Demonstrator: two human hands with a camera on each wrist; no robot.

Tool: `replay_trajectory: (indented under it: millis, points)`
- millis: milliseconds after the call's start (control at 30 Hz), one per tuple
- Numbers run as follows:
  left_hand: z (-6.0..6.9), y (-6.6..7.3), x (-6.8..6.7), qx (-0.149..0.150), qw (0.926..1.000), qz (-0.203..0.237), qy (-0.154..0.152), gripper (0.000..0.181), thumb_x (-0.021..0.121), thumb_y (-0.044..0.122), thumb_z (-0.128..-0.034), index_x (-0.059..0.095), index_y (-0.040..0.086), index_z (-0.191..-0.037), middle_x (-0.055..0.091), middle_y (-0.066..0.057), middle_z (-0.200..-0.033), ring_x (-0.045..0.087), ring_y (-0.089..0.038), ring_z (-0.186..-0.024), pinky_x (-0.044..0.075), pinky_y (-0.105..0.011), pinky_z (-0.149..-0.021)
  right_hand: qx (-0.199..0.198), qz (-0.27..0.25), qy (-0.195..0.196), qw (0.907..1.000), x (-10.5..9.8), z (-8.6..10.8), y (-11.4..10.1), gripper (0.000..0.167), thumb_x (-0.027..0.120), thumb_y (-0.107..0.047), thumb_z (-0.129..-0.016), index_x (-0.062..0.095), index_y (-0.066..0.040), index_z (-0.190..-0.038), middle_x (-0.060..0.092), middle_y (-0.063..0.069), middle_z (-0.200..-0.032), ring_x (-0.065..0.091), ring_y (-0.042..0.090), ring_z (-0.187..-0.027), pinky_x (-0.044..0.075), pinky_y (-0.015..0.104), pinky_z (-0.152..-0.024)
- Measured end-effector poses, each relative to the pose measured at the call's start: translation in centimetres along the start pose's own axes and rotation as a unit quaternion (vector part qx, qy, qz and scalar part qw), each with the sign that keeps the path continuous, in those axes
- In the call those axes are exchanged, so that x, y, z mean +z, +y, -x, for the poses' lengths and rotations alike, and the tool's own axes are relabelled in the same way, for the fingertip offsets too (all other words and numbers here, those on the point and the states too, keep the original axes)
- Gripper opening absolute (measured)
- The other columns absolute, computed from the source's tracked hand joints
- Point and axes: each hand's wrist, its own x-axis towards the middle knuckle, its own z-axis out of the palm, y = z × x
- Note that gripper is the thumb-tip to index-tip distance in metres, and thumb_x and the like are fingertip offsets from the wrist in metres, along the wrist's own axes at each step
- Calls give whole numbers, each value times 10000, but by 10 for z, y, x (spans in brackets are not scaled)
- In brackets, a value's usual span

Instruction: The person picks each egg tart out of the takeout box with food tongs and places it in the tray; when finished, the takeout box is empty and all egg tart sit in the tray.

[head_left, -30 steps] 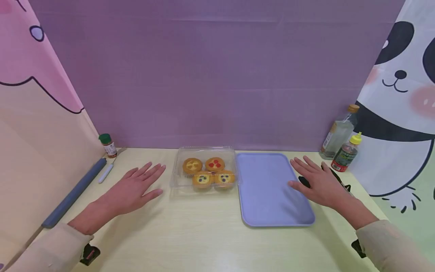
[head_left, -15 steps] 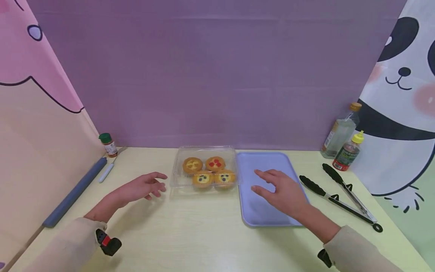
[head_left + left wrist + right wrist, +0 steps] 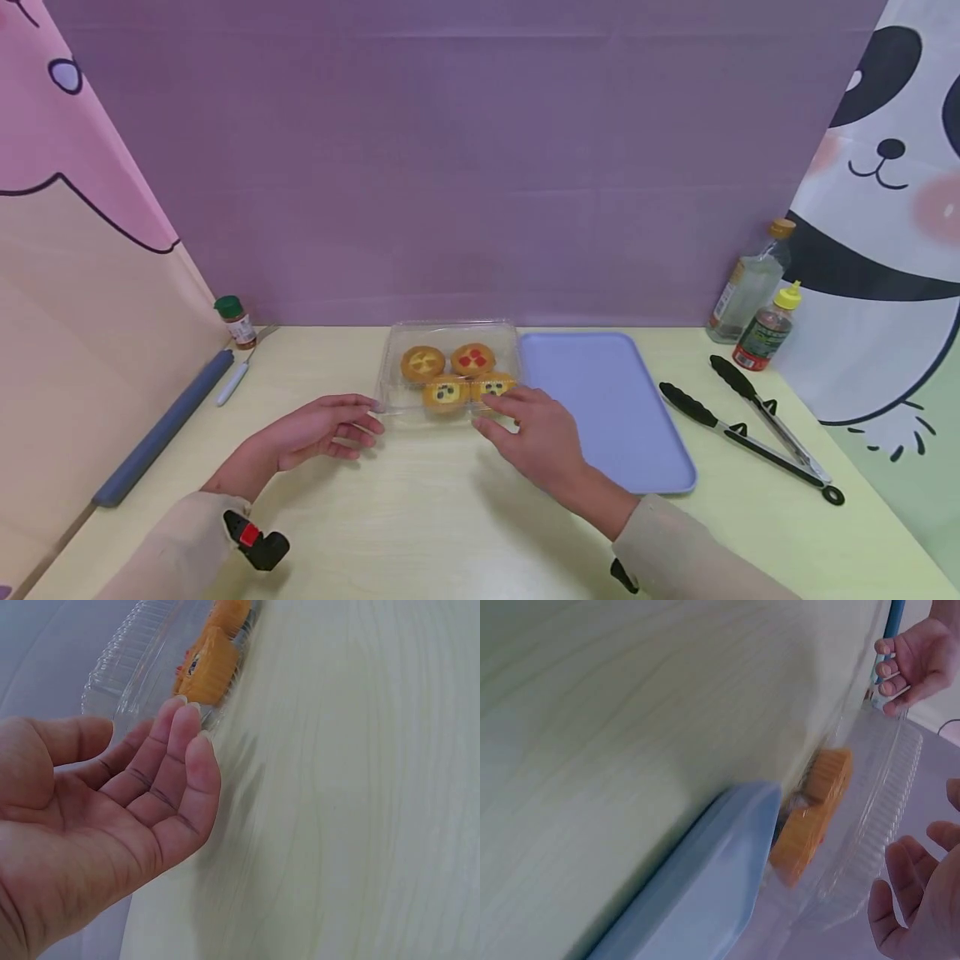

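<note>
A clear plastic box (image 3: 390, 367) holding several round tarts stands at the middle of the table's back; one tart (image 3: 472, 360) has red pieces on top. At the box's front left corner is the left hand (image 3: 318, 433), fingers loosely bent, thumb side up; whether it touches the box I cannot tell. The right hand (image 3: 543, 442) hovers at the front right corner, its fingertips overlapping a front tart in the head view. In the left wrist view the left hand (image 3: 135, 795) has nothing in its palm. The right hand (image 3: 922, 900) also looks empty in the right wrist view.
A lilac tray (image 3: 622, 417) lies right of the box, with black-tipped tongs (image 3: 765, 442) beyond it. Two bottles (image 3: 750, 292) (image 3: 765, 333) stand back right. At left are a blue roll (image 3: 165, 429), a light-handled tool (image 3: 234, 383) and a green-capped jar (image 3: 238, 323).
The right hand has swept left from beside the tongs, across the tray to the box. The left hand has turned thumb side up and moved slightly right to the box. Fingers of both have bent.
</note>
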Motion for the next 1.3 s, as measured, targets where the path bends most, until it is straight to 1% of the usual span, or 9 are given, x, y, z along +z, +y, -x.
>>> replay_trajectory:
  millis: [133, 300, 433, 600, 667, 800, 1033, 1167, 1300]
  points:
    - [-2, -4, -1, -16, 9999, 140, -64, 464, 412, 255, -1087, 381, -42, -1443, 673, -70, -1182, 676, -169, -1011, 580, -345, -857, -391, 277, 194, 9987, 20, -3, -10, 288, 763, -407, -845, 801, -221, -1063, 754, -29, -1025, 673, 188, -965, 533, 396, -757]
    - [-3, -5, -1, 31, 9999, 90, 40, 455, 415, 273, -1088, 401, -45, -1413, 673, -51, -1144, 672, -169, -988, 575, -347, -855, -769, 623, 331, 9945, 41, -9, -24, 284, 764, -434, -840, 805, -246, -1049, 752, -67, -989, 658, 183, -924, 509, 373, -751]
    - [-4, -4, -2, 14, 9997, 229, 99, 411, 405, 296, -1091, 420, -14, -1361, 667, -29, -1101, 666, -161, -963, 573, -347, -855, -726, 749, 72, 9945, 52, -15, -36, 289, 709, -468, -884, 796, -272, -1078, 757, -74, -1040, 665, 183, -967, 518, 401, -781]
    - [-6, -6, -2, -3, 9981, 617, -22, 386, 412, 333, -1089, 408, 27, -1324, 673, -21, -1098, 668, -148, -950, 579, -335, -847, -504, 1018, -280, 9931, 60, -21, -44, 308, 644, -515, -923, 775, -320, -1122, 735, -73, -1121, 641, 200, -1061, 513, 473, -875]
    - [-7, -7, -2, 3, 9974, 714, -54, 393, 412, 331, -1089, 400, 22, -1330, 676, -18, -1098, 670, -140, -946, 583, -326, -838, -481, 1207, -351, 9909, 63, -23, -45, 313, 625, -528, -933, 767, -335, -1135, 728, -76, -1131, 633, 198, -1085, 513, 472, -892]
    - [-9, -11, -1, 33, 9969, 777, -105, 362, 399, 301, -1095, 413, 26, -1331, 679, -10, -1101, 672, -129, -953, 585, -324, -833, -613, 1524, -283, 9860, 70, -24, -43, 316, 617, -534, -939, 760, -346, -1148, 720, -78, -1122, 624, 182, -1080, 518, 430, -873]
    - [-10, -10, 0, 64, 9970, 762, -129, 335, 405, 291, -1093, 463, 32, -1298, 679, -20, -1105, 677, -133, -955, 587, -327, -830, -1113, 1813, 222, 9769, 79, -26, -44, 282, 658, -517, -922, 761, -356, -1129, 698, -90, -1098, 614, 144, -1009, 500, 341, -786]
    - [-10, -11, 0, 66, 9972, 733, -106, 330, 407, 280, -1092, 473, 27, -1294, 674, -27, -1111, 680, -132, -952, 589, -325, -826, -1091, 2174, -59, 9699, 84, -28, -50, 283, 628, -535, -935, 742, -383, -1145, 672, -117, -1104, 621, 129, -990, 486, 332, -777]
    - [-10, -13, -1, 84, 9976, 685, -95, 363, 421, 286, -1089, 467, -3, -1303, 677, -25, -1109, 682, -127, -946, 589, -322, -819, -893, 2257, -367, 9694, 89, -29, -55, 297, 601, -542, -949, 730, -383, -1164, 650, -118, -1070, 627, 125, -958, 479, 326, -771]
